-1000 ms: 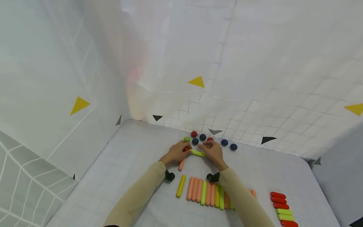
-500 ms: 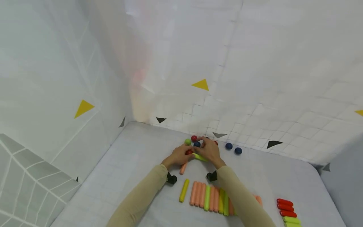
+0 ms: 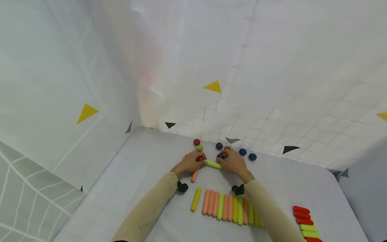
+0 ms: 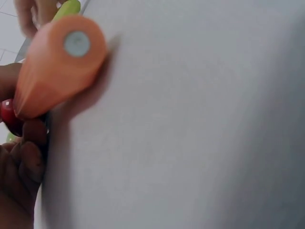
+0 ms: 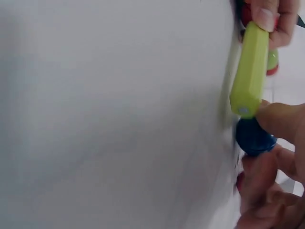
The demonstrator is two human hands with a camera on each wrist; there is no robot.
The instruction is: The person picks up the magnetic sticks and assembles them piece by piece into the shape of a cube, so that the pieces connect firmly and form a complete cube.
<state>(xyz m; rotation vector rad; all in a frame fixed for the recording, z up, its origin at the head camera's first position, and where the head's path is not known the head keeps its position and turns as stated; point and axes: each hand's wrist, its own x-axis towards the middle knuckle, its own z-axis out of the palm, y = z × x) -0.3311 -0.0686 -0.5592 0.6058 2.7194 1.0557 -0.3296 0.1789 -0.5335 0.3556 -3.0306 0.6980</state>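
Note:
My left hand (image 3: 190, 162) grips a red ball (image 3: 200, 158), with a yellow-green stick (image 3: 213, 164) reaching right from it and an orange stick (image 3: 195, 175) toward me. In the left wrist view, a grey disc shows on the near end of the orange stick (image 4: 59, 67). My right hand (image 3: 235, 161) pinches a blue ball (image 3: 221, 156) between thumb and fingers. At the yellow-green stick's (image 5: 250, 69) free end, the blue ball (image 5: 255, 137) sits very close in the right wrist view; whether they touch, I cannot tell.
Near the back wall lie a green ball (image 3: 199, 148), a red ball (image 3: 197, 142) and several blue balls (image 3: 243, 152). A row of orange, yellow and green sticks (image 3: 220, 205) lies in front, partly under my right sleeve. Short red and yellow-green pieces (image 3: 303, 215) are stacked at right.
My right hand reached to the back and brought a blue ball rightward to the yellow-green stick's end. The rear red ball shifted left, behind the green one. My left hand kept its grip.

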